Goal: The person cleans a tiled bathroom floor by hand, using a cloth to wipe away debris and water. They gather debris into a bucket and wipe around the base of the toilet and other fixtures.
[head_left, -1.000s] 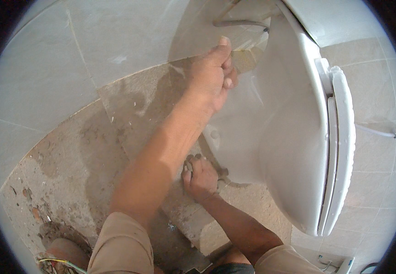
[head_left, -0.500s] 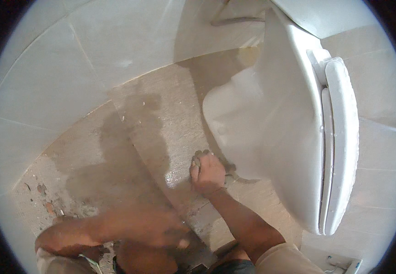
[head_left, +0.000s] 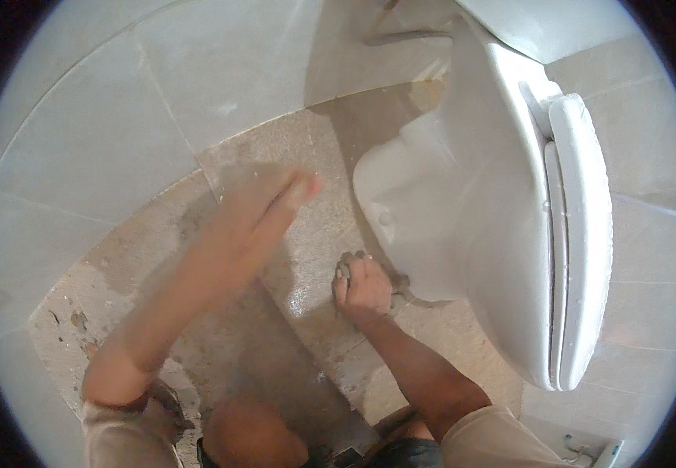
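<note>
Swung up from beside the knees since the earlier frame, the left hand (head_left: 264, 218) is blurred, and whether its fingers are open or closed cannot be told. Just left of the white toilet (head_left: 502, 203), a grey lump (head_left: 342, 270) is gripped by the curled fingers of the right hand (head_left: 365, 287). Grey paste (head_left: 402, 282) is seen at the near corner of the toilet's base; along the left edge none is made out, so much appears left undone. Part of the floor (head_left: 295, 144) is hidden by the left forearm; debris (head_left: 80, 321) is scattered farther left, and a hose (head_left: 409, 37) is seen at the far wall (head_left: 252, 62).

Blurred left hand (head_left: 256, 222) over the floor (head_left: 322, 226), right hand (head_left: 367, 288) beside white toilet (head_left: 502, 226).
</note>
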Tool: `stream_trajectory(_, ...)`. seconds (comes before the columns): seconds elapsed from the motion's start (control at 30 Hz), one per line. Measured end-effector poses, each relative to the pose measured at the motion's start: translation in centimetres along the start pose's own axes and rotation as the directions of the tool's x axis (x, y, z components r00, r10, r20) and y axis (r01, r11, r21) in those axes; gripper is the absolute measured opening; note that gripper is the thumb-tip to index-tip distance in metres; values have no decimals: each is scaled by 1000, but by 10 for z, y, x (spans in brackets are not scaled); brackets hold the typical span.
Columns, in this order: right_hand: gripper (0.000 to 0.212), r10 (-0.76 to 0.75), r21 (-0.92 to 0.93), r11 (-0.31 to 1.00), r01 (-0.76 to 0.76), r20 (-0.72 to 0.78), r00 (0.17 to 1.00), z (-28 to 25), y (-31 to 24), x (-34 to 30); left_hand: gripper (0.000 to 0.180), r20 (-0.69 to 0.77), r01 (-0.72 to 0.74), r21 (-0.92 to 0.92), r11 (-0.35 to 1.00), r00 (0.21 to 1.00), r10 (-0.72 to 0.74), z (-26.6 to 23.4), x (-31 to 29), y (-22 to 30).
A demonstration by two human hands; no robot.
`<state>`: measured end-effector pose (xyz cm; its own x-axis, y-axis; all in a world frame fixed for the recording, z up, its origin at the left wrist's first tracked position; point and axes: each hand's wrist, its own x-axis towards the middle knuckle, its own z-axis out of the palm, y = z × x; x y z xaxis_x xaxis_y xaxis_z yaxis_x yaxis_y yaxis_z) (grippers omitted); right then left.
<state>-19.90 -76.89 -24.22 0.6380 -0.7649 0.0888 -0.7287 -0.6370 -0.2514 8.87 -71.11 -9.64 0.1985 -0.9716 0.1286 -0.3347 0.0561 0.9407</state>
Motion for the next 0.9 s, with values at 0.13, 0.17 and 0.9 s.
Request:
stream_trajectory(0.13,39,-48,52,998,47,18,999,11,-10,5,56,-269,-116,-545,830,962,-42,43,124,18)
stream_trajectory(0.17,39,-64,54,997,62,26,998,14,-12,6,56,-300,-119,-628,769,949,-99,47,144,29)
stream_trajectory(0.9,41,17,11,1000,-17,43,999,10,-11,1,18,-60,-54,-997,-60,993,98,76,251,48)
